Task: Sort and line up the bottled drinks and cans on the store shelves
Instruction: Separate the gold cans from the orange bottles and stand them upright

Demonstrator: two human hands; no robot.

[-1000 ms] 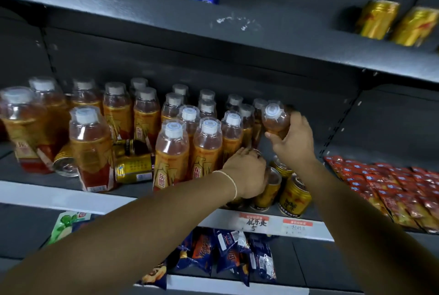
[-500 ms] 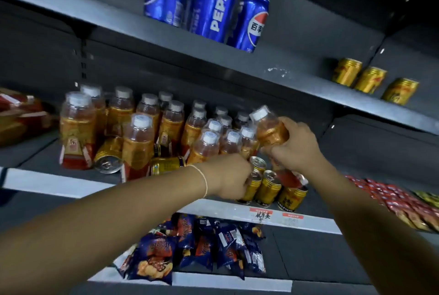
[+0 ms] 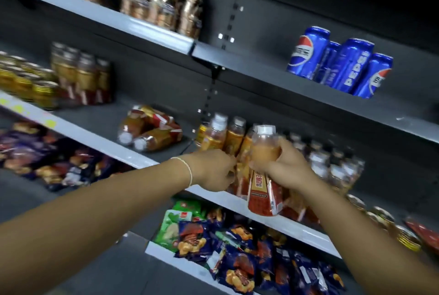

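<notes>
Store shelves point(image 3: 147, 30), dark grey and dimly lit, with snack bags point(image 3: 237, 247) lowest.
Right grip point(image 3: 282, 166) clasps an orange bottle point(image 3: 262, 197), upright, in front of the middle shelf point(image 3: 133, 156). Left grip point(image 3: 213, 171) beside it curls toward standing bottles point(image 3: 234, 137); what it holds, I cannot tell. Blue Pepsi cans point(image 3: 342, 64) stand one shelf higher.

**Hidden and blurred**

Your left hand point(image 3: 213, 172) hides its own fingertips, so you cannot tell whether it holds anything. Your right hand point(image 3: 285, 166) covers the middle of the bottle point(image 3: 262, 199). The top bottles point(image 3: 164, 2) are blurred, and some are cut off above.
</notes>
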